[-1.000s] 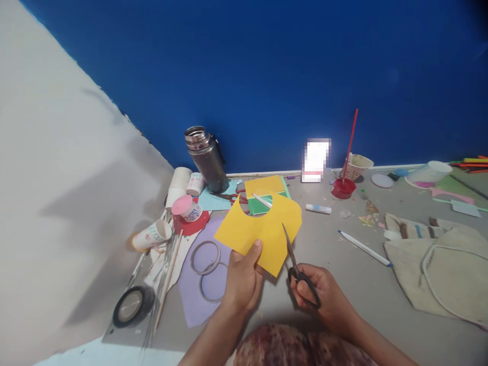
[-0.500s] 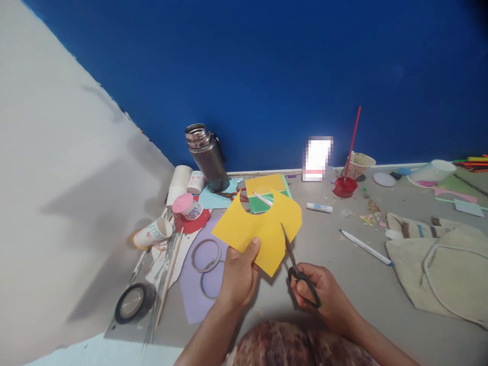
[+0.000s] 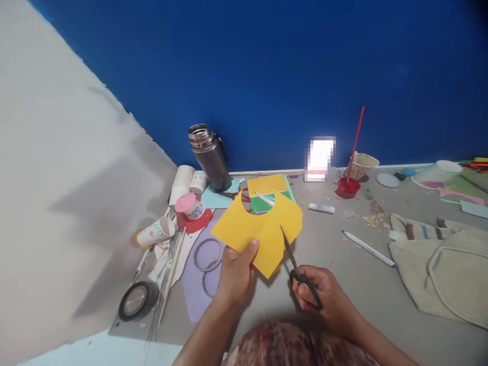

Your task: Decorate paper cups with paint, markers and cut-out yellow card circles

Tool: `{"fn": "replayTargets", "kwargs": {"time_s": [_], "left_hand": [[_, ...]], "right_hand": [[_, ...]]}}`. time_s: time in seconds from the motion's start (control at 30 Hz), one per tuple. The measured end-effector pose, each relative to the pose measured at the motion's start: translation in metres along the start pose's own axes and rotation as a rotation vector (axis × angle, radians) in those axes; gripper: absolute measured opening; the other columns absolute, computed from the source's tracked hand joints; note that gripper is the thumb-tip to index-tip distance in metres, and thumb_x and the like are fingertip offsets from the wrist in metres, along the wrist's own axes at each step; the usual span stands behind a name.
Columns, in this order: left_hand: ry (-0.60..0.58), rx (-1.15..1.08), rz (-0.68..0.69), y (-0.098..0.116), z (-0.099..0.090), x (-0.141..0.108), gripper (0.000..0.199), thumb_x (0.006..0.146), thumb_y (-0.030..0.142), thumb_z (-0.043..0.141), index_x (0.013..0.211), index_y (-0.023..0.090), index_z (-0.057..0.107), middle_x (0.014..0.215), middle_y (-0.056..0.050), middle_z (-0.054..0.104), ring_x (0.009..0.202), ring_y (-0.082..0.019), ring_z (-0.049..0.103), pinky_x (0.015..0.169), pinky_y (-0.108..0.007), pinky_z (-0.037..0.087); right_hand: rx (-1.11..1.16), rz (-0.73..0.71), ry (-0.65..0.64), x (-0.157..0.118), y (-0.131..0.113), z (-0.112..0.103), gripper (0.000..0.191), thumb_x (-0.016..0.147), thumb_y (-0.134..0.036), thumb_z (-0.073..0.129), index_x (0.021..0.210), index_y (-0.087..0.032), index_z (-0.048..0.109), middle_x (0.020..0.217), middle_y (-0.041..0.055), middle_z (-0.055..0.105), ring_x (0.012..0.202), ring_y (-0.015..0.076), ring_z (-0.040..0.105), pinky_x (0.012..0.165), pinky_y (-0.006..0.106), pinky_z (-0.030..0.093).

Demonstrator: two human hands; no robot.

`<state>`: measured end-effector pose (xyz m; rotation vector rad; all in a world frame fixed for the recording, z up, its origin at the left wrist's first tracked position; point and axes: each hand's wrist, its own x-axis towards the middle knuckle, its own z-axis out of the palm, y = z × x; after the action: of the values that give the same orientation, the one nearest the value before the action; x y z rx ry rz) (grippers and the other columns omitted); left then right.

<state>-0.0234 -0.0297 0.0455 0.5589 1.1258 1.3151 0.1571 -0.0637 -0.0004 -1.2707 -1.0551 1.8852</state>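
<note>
A: Where is the paper?
B: The yellow paper (image 3: 253, 229) is held up above the table (image 3: 335, 244), a curved bite out of its far edge.
A: And the fingers?
B: The left hand (image 3: 236, 277) pinches the near edge, thumb on top, the other fingers mostly hidden beneath. The right hand (image 3: 320, 290) has its fingers curled around the handles of the scissors (image 3: 292, 256), whose blades overlap the paper near its right side.
A: What containers stand beyond?
B: The flask (image 3: 211, 165) is uncapped by the wall (image 3: 267, 76); its depth is out of sight. Beside it are the nested cups (image 3: 183, 180), one inside another. The tub (image 3: 196, 210) has a pink top, which hides whatever it holds.
A: Nearer the left?
B: The printed cup (image 3: 152, 234) lies tipped, mouth to the right.
A: And over on the right?
B: The red dish (image 3: 347, 189) has a red stick (image 3: 357, 140) standing in it. The patterned cup (image 3: 364, 165) is just behind; what is inside cannot be told. Farther along, the white cup (image 3: 438, 173) lies tilted, with pink showing low on it.
</note>
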Motion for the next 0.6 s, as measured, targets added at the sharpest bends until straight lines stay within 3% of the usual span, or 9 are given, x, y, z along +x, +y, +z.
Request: {"fn": "replayTargets", "kwargs": {"time_s": [0.23,0.6], "left_hand": [[-0.040,0.069,0.089,-0.006,-0.014,0.006,0.066,0.077,0.045,0.087,0.133,0.015,0.068,0.119,-0.015,0.079,0.099,-0.031,0.078,0.081,-0.036,0.064],[-0.146,0.135,0.079,0.001,-0.019,0.006,0.060,0.079,0.046,0.085,0.128,0.014,0.071,0.103,-0.013,0.082,0.104,-0.033,0.077,0.092,-0.043,0.062]], "right_hand": [[-0.045,0.009,-0.028,-0.002,-0.005,-0.001,0.040,0.066,-0.056,0.073,0.063,-0.021,0.054,0.050,-0.0036,0.053,0.048,0.0090,0.039,0.050,0.024,0.031],[-0.113,-0.006,-0.026,-0.005,-0.008,-0.002,0.026,0.068,-0.044,0.065,0.063,-0.021,0.055,0.051,-0.0020,0.057,0.051,0.0106,0.043,0.053,0.024,0.033]]}}
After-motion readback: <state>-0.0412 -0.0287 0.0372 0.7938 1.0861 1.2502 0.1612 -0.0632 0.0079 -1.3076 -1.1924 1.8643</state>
